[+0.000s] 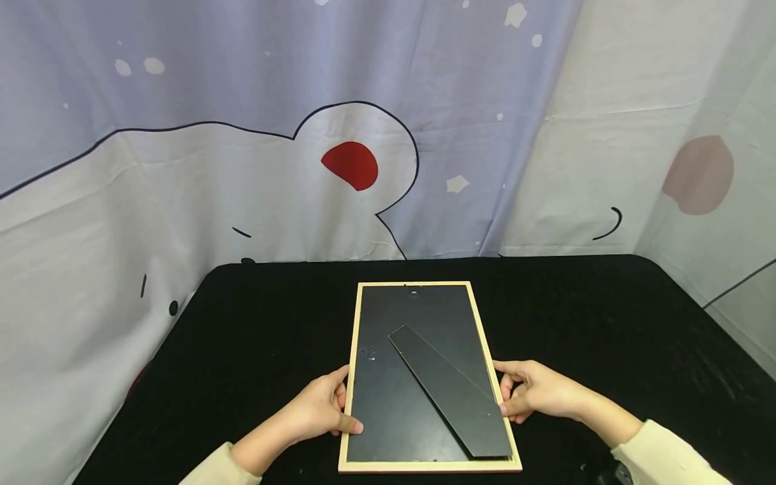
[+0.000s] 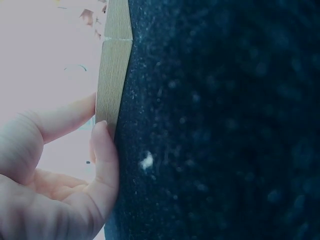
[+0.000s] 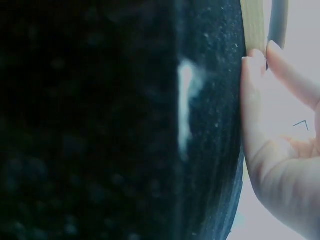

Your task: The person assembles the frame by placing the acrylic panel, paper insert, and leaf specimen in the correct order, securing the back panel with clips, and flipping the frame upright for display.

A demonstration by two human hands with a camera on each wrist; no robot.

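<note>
A picture frame (image 1: 430,466) with a pale wooden border shows its black backing in the head view. Its easel stand (image 1: 451,397) lies slanted across the back, the wide end at the lower right corner. My left hand (image 1: 318,407) pinches the left side of the frame, thumb on top of the border. On the opposite side, my right hand (image 1: 536,391) grips the border, its thumb at the stand's edge. The wrist views show the frame's wooden side (image 2: 112,75) between left thumb and finger, and the right fingertips (image 3: 256,55) at the other side.
Black cloth (image 1: 273,323) covers the table under the frame. A pale curtain (image 1: 242,182) with printed drawings hangs behind it. Near the right sleeve (image 1: 661,458) sits a small dark object (image 1: 618,473), partly cut off.
</note>
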